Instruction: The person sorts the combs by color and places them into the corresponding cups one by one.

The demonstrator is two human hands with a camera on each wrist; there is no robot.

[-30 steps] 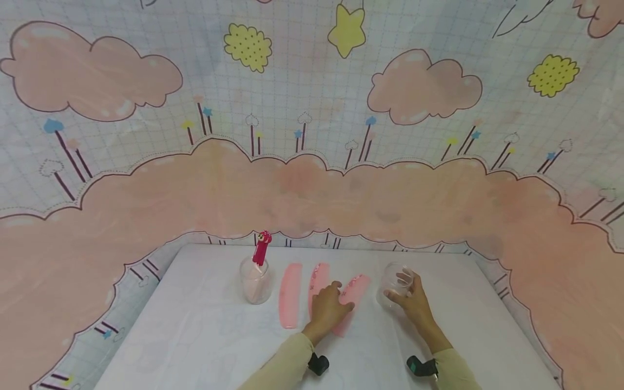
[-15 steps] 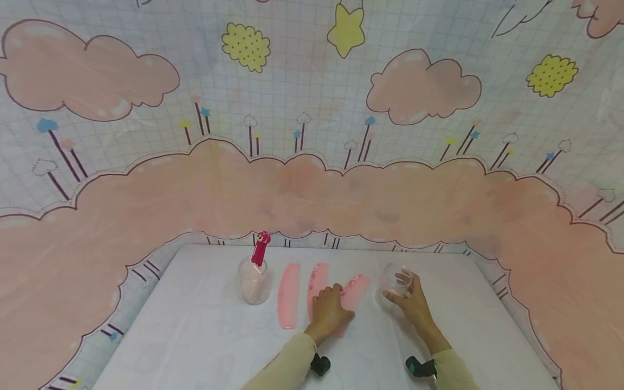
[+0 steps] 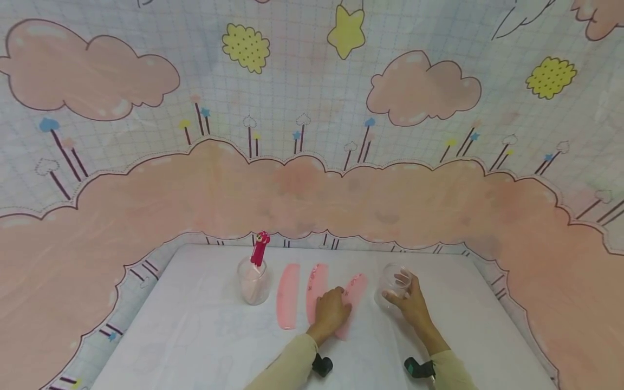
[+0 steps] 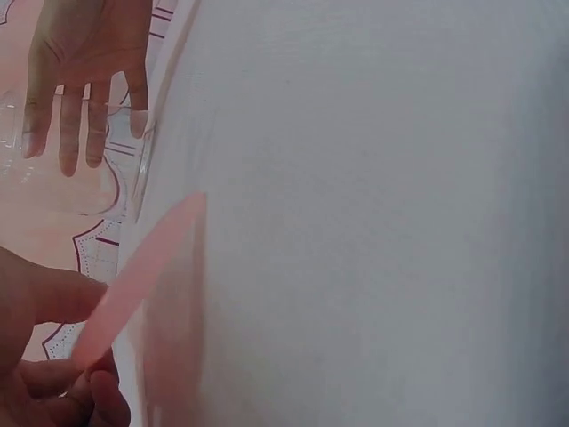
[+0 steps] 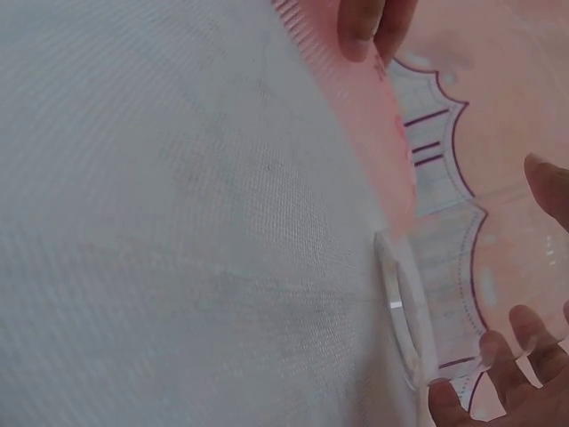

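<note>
In the head view my left hand (image 3: 330, 312) grips the rightmost pink comb (image 3: 356, 287), covering its middle. The left wrist view shows this comb (image 4: 138, 285) tilted up on edge between thumb and fingers, close over the table. My right hand (image 3: 414, 304) holds a clear cup (image 3: 387, 280) by its right side, thumb in front and fingers behind. Its spread fingers (image 4: 95, 133) show through the clear wall in the left wrist view. The cup's base ring (image 5: 402, 311) stands at the table in the right wrist view.
Two more pink combs, a plain one (image 3: 287, 297) and a decorated one (image 3: 317, 279), lie left of my left hand. Further left stands another clear cup (image 3: 253, 284) with a red-topped stick (image 3: 260, 249) in it. A white table (image 3: 170, 319) meets a patterned backdrop (image 3: 312, 195).
My left hand's fingers have drawn in on the rightmost comb, and its near end has shifted slightly towards me. The right hand and its cup have barely moved.
</note>
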